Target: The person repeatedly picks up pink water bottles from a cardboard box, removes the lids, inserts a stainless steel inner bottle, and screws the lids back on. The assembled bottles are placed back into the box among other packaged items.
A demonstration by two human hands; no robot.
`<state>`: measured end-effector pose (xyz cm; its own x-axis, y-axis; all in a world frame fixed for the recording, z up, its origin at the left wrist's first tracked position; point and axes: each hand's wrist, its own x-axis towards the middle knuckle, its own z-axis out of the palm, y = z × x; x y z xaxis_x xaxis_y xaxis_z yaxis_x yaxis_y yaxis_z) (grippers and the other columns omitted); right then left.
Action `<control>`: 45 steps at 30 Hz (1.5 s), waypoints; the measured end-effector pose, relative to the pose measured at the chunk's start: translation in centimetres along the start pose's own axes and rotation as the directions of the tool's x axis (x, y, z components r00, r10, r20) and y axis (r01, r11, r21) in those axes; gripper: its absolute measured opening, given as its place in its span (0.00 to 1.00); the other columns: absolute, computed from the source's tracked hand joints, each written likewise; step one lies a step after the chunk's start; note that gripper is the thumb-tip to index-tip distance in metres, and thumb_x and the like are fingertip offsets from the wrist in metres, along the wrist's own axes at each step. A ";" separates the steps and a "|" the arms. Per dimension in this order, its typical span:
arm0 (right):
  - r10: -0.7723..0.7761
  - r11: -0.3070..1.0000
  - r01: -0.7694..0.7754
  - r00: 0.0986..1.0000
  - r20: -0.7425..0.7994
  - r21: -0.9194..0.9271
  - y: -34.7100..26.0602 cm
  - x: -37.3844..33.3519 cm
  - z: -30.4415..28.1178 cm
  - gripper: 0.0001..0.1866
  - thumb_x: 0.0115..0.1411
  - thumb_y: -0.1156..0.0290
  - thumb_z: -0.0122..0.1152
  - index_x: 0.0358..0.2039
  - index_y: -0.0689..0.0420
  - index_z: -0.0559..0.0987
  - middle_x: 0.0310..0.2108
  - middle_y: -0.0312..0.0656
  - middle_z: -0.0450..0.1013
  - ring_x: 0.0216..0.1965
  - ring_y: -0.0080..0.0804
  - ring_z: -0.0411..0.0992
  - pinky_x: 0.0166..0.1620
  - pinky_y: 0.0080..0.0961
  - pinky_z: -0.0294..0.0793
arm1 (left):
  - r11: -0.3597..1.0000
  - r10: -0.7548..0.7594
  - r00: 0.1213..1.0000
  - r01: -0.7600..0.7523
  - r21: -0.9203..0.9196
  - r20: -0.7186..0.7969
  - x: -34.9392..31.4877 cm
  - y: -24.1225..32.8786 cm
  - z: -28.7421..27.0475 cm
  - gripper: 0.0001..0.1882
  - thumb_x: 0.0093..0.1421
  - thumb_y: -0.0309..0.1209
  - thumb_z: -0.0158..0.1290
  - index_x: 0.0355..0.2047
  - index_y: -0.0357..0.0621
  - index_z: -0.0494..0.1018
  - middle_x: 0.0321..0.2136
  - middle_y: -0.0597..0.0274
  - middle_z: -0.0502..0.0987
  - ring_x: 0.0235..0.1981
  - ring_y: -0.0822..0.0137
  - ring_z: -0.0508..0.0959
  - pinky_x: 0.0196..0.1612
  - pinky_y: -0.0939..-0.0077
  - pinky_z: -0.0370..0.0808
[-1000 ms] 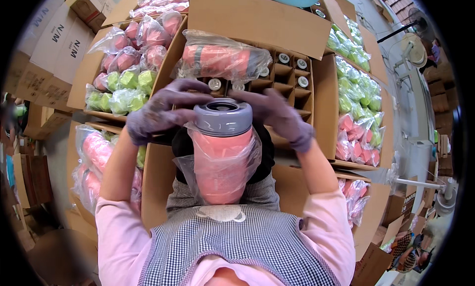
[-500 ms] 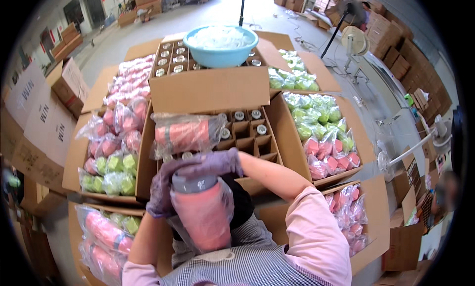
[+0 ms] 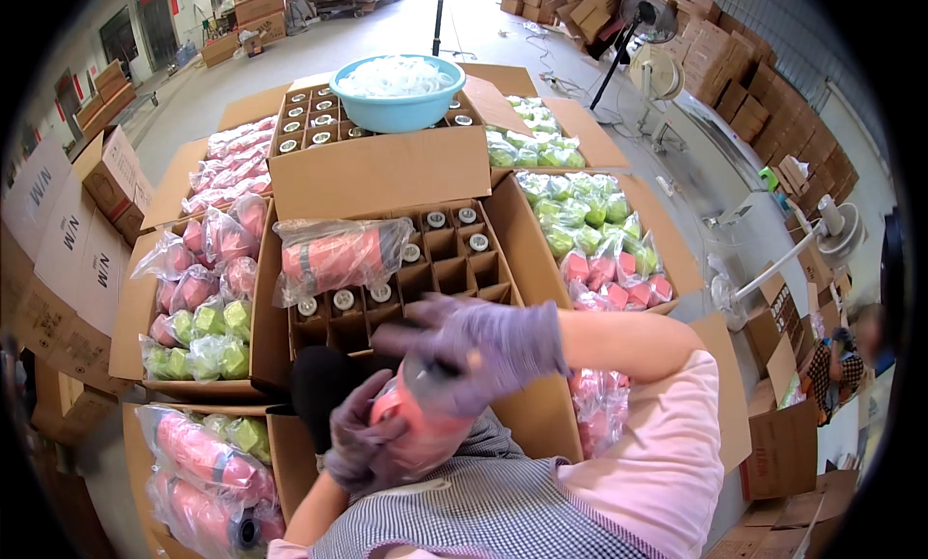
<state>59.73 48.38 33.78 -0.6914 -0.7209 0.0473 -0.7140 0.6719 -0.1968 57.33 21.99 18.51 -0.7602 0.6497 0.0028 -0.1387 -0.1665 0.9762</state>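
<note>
In my gloved left hand (image 3: 360, 438) is a pink tumbler (image 3: 425, 419) with a grey top, tilted in front of my apron, my fingers wrapped round its lower side. My gloved right hand (image 3: 493, 351) lies against the tumbler's upper end, its fingers smeared by motion and stretched past the rim. Whether it grips the top I cannot make out. Just beyond, a bagged pink tumbler (image 3: 338, 258) lies across an open divided carton (image 3: 454, 274), where several bottles with round silver tops stand in the cells.
A light blue basin (image 3: 396, 110) of clear plastic items sits on another divided carton (image 3: 377, 177). Cartons of bagged pink and green pieces (image 3: 580, 211) flank both sides. Bagged pink tumblers (image 3: 208, 453) lie at lower left. Standing fans (image 3: 646, 20) are farther back.
My right hand has swung from lying over the tumbler's top to its right side. My left hand has moved lower on the tumbler. The clear wrap seen round it before no longer shows clearly.
</note>
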 end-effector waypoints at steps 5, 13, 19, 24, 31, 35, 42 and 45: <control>0.234 0.834 -0.205 0.972 0.008 0.513 1.3 1.6 2.8 0.29 0.64 0.57 0.57 0.62 0.55 0.68 0.56 0.60 0.67 0.57 0.57 0.70 0.58 0.43 0.71 | 0.998 -0.044 0.988 0.036 -0.058 -0.150 0.1 -0.4 0.2 0.34 0.55 0.31 0.68 0.60 0.35 0.70 0.45 0.62 0.80 0.45 0.70 0.79 0.52 0.74 0.75; -0.130 0.938 0.141 0.990 -0.057 0.316 -0.9 4.0 1.8 0.28 0.57 0.54 0.63 0.54 0.57 0.73 0.57 0.54 0.68 0.48 0.56 0.75 0.50 0.45 0.77 | 0.998 0.042 0.999 -0.041 -0.055 0.019 -1.9 0.9 -1.2 0.36 0.54 0.30 0.68 0.61 0.32 0.69 0.48 0.60 0.79 0.45 0.73 0.76 0.50 0.76 0.75; 0.000 0.992 -0.003 1.000 -0.028 -0.123 -3.1 3.8 -0.2 0.38 0.58 0.47 0.61 0.67 0.46 0.65 0.62 0.58 0.63 0.60 0.64 0.66 0.58 0.64 0.67 | 0.980 0.064 0.993 -0.043 -0.194 0.102 -2.0 0.6 -1.6 0.38 0.54 0.32 0.69 0.62 0.32 0.67 0.53 0.58 0.76 0.53 0.67 0.76 0.59 0.69 0.72; 0.217 0.976 -0.205 0.895 0.388 -0.075 2.5 4.6 3.6 0.44 0.52 0.54 0.71 0.65 0.58 0.64 0.62 0.57 0.64 0.60 0.61 0.66 0.63 0.48 0.66 | 0.978 -0.006 0.977 0.050 0.202 -0.215 -1.6 1.0 2.5 0.36 0.53 0.31 0.69 0.60 0.32 0.69 0.50 0.59 0.79 0.50 0.71 0.76 0.55 0.74 0.73; -0.001 0.990 0.001 1.000 0.003 0.144 -0.2 6.7 2.2 0.43 0.46 0.42 0.70 0.59 0.53 0.72 0.57 0.57 0.67 0.55 0.64 0.67 0.54 0.58 0.70 | 1.000 0.013 0.994 -0.015 -0.018 -0.112 -2.3 0.9 -0.6 0.38 0.56 0.33 0.67 0.64 0.36 0.65 0.49 0.59 0.79 0.50 0.71 0.77 0.54 0.71 0.75; 0.532 0.768 -0.633 0.715 0.453 0.097 -2.1 8.3 -0.9 0.45 0.53 0.41 0.65 0.66 0.51 0.65 0.60 0.61 0.64 0.57 0.63 0.68 0.53 0.52 0.73 | 0.966 0.131 0.988 -0.109 0.235 -0.082 -1.3 -0.4 -0.8 0.38 0.54 0.33 0.69 0.64 0.39 0.67 0.47 0.62 0.80 0.49 0.76 0.75 0.53 0.74 0.75; 0.067 0.996 -0.055 0.976 0.205 -0.065 3.7 5.6 5.9 0.22 0.63 0.65 0.56 0.57 0.49 0.70 0.61 0.64 0.62 0.43 0.61 0.77 0.45 0.48 0.80 | 0.998 0.000 0.990 0.010 0.064 -0.143 -1.2 0.1 0.9 0.40 0.54 0.31 0.69 0.64 0.36 0.65 0.51 0.63 0.77 0.49 0.76 0.74 0.55 0.78 0.73; 0.192 0.965 -0.229 0.949 0.249 0.129 -2.5 7.5 -0.8 0.28 0.59 0.61 0.61 0.59 0.49 0.68 0.63 0.63 0.61 0.51 0.62 0.72 0.55 0.50 0.73 | 0.966 -0.035 0.999 0.027 -0.257 -0.027 -2.2 1.6 -1.7 0.39 0.54 0.32 0.70 0.63 0.35 0.66 0.51 0.63 0.78 0.48 0.75 0.76 0.53 0.75 0.75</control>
<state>56.19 41.43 35.38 -0.7658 -0.5979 -0.2369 -0.5168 0.7913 -0.3266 57.66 19.04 19.67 -0.7716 0.6351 -0.0371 -0.3174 -0.3337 0.8876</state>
